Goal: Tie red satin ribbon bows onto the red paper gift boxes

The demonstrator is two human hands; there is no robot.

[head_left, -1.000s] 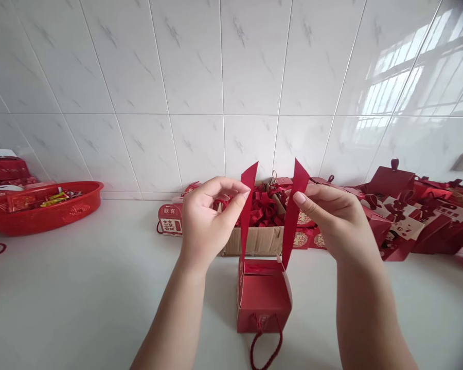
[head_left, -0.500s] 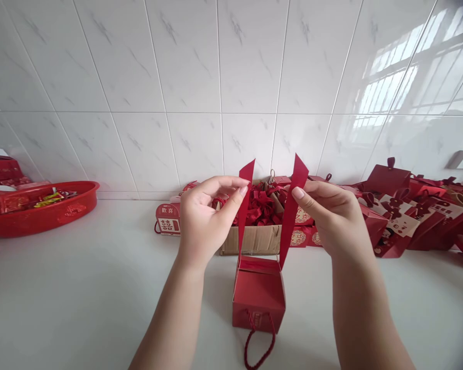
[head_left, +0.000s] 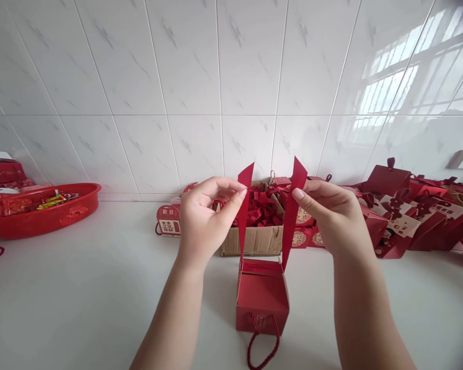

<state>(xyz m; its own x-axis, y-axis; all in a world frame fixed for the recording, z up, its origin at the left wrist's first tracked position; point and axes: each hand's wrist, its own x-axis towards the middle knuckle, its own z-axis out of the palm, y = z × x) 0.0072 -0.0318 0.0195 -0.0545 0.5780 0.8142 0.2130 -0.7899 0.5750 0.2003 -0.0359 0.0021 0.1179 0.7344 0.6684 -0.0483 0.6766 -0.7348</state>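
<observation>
A small red gift box [head_left: 262, 298] stands on the white counter [head_left: 81, 298] in front of me, a red cord loop [head_left: 263, 349] hanging from its near side. Two red ribbon ends rise from its top. My left hand [head_left: 206, 218] pinches the left ribbon end [head_left: 244, 210]. The right ribbon end [head_left: 292, 210] is pinched by my right hand [head_left: 334, 218]. Both ribbons are held upright and taut, a little apart.
A cardboard box of red ribbon bows [head_left: 260, 226] sits just behind the gift box. Several finished red boxes [head_left: 409, 216] crowd the right along the tiled wall. A small red box [head_left: 168, 222] stands to the left, and a red basket [head_left: 38, 208] at far left.
Hands and ribbons hold almost the same pose; the view shifted slightly and the box sits marginally lower and to the right than half a second ago.
</observation>
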